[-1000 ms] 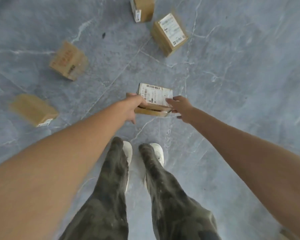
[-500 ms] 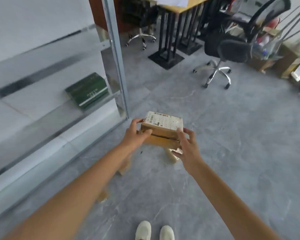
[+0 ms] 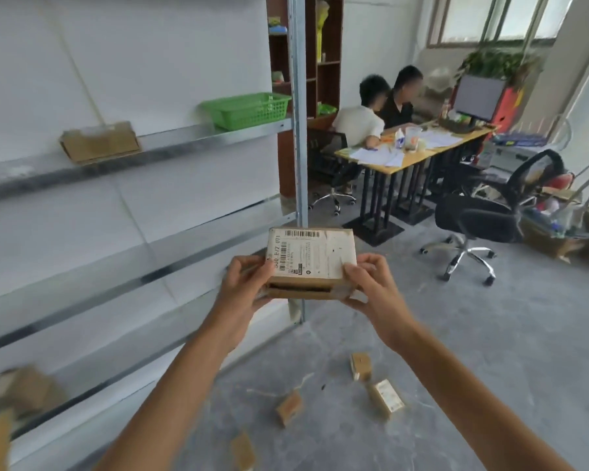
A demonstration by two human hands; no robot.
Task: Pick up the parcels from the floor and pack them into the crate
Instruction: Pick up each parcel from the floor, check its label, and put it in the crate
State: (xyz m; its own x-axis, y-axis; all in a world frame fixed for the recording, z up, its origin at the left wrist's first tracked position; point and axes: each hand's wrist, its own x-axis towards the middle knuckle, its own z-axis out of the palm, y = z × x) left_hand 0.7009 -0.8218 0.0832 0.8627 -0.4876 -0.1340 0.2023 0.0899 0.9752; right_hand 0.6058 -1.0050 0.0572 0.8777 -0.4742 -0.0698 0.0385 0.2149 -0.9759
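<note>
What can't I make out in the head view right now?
Head view:
Held parcel: small label print unreadable; underside hidden by left hand and right hand.
Green basket: inside hidden by its wall.
Boxes at lower left: blurred, one cut by the frame edge.
Floor parcels: labels too small.

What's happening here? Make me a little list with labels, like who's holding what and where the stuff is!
held: parcel, label facing up
left hand: grips the left end
right hand: grips the right end
floor parcels: four, lying apart
shelf: green basket and brown box on it
</note>
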